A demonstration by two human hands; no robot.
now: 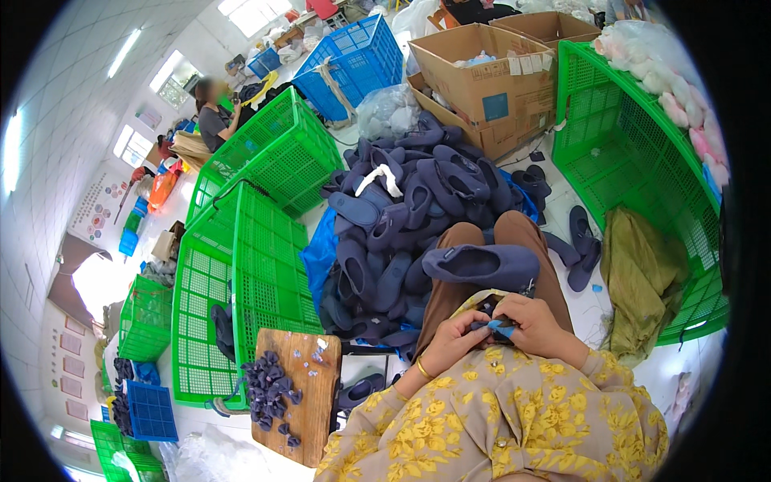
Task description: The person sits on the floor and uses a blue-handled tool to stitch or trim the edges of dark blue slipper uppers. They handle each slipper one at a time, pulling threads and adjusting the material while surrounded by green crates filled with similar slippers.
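A dark navy slip-on shoe (pixel 482 267) lies across my knees, its opening facing up. Just below it, at my lap, my two hands meet with fingers pinched. My right hand (pixel 532 325) grips a small light-blue piece (pixel 503 328). Close beside it, my left hand (pixel 454 341) is closed at the fingertips, and what it pinches is mostly hidden by the fingers. Beyond my knees rises a big heap of similar navy shoes (pixel 391 277), with a white strip (pixel 381 178) on top.
At my left stands a wooden board (pixel 313 410) with several small dark pieces (pixel 269 386). Green plastic crates (pixel 277 265) flank the heap on the left, another green crate (pixel 642 145) on the right. Cardboard boxes (pixel 490 88) stand behind; an olive sack (pixel 642 281) lies right. A person (pixel 213 120) sits far left.
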